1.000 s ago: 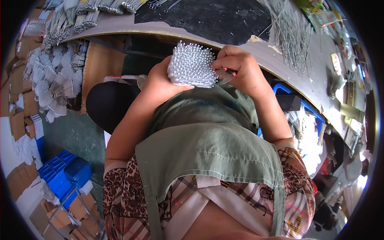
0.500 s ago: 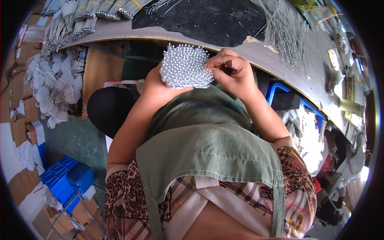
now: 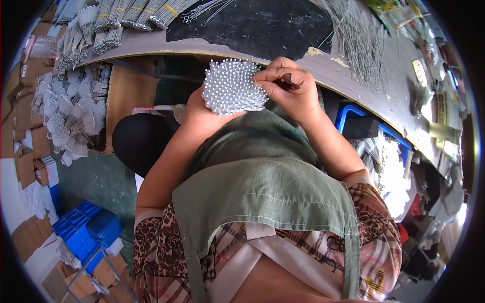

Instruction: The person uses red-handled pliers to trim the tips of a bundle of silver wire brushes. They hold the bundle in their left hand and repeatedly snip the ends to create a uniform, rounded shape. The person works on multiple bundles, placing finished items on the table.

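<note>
A thick bundle of thin rods with round white tips (image 3: 233, 86) points its tips upward above my lap. My left hand (image 3: 198, 113) is wrapped round its left side and underside. At the bundle's right edge, my right hand (image 3: 292, 88) has thumb and forefinger pinched together against the tips. What lies in that pinch is too small to make out. A small dark brown piece (image 3: 288, 79) shows among the curled fingers of the right hand; its kind is unclear.
The grey table (image 3: 151, 44) curves ahead, with a black mat (image 3: 252, 30), tied wire bundles (image 3: 118, 12) and loose looped wires (image 3: 356, 45) on it. White-bristled brush bundles (image 3: 76, 118) are at left. Blue crates (image 3: 83, 227) stand lower left; a blue-rimmed bin (image 3: 348, 110) is at right.
My right thumb and forefinger have shifted slightly left over the bundle's tips. The left hand still holds the bundle in nearly the same place.
</note>
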Tool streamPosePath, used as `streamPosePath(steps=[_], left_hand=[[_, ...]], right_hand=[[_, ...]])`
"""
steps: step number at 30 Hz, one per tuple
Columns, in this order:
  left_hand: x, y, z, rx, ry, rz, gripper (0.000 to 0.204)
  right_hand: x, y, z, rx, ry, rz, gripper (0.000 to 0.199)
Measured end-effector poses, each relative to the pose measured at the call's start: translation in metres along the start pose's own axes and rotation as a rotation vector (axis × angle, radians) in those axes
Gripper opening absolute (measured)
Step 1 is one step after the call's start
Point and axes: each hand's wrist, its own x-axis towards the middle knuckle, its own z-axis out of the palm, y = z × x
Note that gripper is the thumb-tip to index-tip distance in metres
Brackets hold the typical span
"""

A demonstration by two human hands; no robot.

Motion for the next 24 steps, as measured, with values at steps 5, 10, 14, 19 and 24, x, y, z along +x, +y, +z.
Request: streamPosePath(steps=[5,10,14,19,24], left_hand=[[0.001,0.004,0.001,-0.013,0.006,-0.02,0.05],[0.001,0.002,0.002,-0.128,-0.022,0.011,0.044],[0.0,-0.01,0.005,-0.136,-0.044,-0.013,0.041],[-0.002,-0.002,0.006,-0.221,-0.051,-0.048,0.042],[0.005,0.002,0.006,-0.076,-0.021,0.134,0.047]], right_hand=[[0.002,0.003,0.004,0.071,0.057,0.1,0.012],[0.005,-0.008,0.002,-0.083,0.011,-0.012,0.013],[0.011,-0.015,-0.004,-0.282,-0.109,-0.094,0.018],[0.014,-0.013,-0.006,-0.249,-0.128,-0.105,0.016],[0.018,-0.015,-0.005,-0.214,0.01,-0.147,0.013]])
